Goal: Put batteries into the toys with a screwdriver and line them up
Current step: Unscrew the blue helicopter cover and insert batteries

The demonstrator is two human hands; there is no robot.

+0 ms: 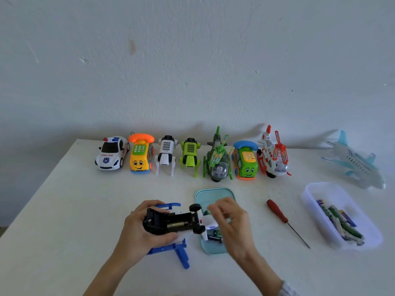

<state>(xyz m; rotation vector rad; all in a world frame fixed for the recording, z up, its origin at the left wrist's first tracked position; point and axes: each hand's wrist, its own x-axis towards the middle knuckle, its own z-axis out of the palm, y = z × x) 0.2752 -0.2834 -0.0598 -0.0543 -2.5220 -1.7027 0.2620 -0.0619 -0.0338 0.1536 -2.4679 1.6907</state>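
Observation:
My left hand (136, 229) grips an upside-down toy plane (164, 221) with blue wings, just above the table. Its black battery bay is open and one battery (177, 224) lies inside. My right hand (233, 223) hovers blurred at the toy's nose, over a teal tray (213, 195) that holds loose batteries (214, 239). The fingers are bunched, and I cannot see whether they pinch anything. A red-handled screwdriver (277, 212) lies on the table to the right, untouched.
Along the back stand a police car (111, 154), yellow phone car (140, 157), white robot dog (166, 154), green robot dog (190, 154), green helicopter (218, 161), green phone car (245, 163) and red-white helicopter (273, 154). A pale blue plane (354, 163) and a clear battery box (320, 189) sit far right.

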